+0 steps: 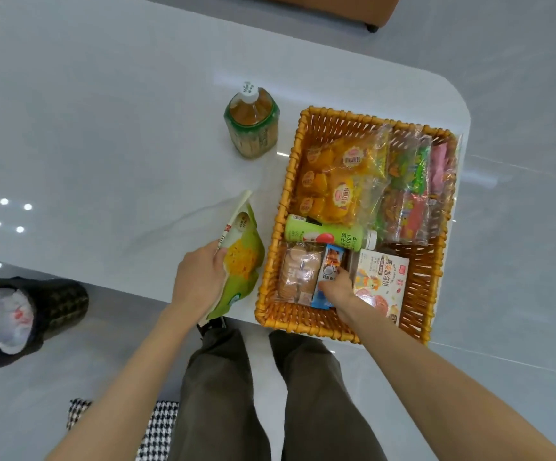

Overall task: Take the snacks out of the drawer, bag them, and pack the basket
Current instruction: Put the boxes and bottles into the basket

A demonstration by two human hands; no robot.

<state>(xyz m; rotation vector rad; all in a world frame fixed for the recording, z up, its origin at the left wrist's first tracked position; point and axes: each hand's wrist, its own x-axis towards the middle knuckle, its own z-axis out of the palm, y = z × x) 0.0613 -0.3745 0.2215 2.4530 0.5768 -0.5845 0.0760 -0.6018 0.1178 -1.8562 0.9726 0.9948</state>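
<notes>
While the left hand [200,277] grips a green snack bag [245,264] by its edge, thumb on the printed front and fingers curled behind, the right hand [336,289] reaches into the wicker basket [271,247], fingers bent down round the near end of a small blue packet [329,266]. The green snack bag is puffy, with a yellow picture and a pale sealed top, and sits just left of the basket. Left of the right hand is a clear pack of round biscuits [298,272]; right of it lies a pale cookie box [383,277]. Beyond its fingertips a green bottle [323,231] lies on its side, then clear bags of yellow buns [336,184] and bright sweets [406,194]. A tea bottle [252,128] stands on the white table [103,128], well beyond the left hand
</notes>
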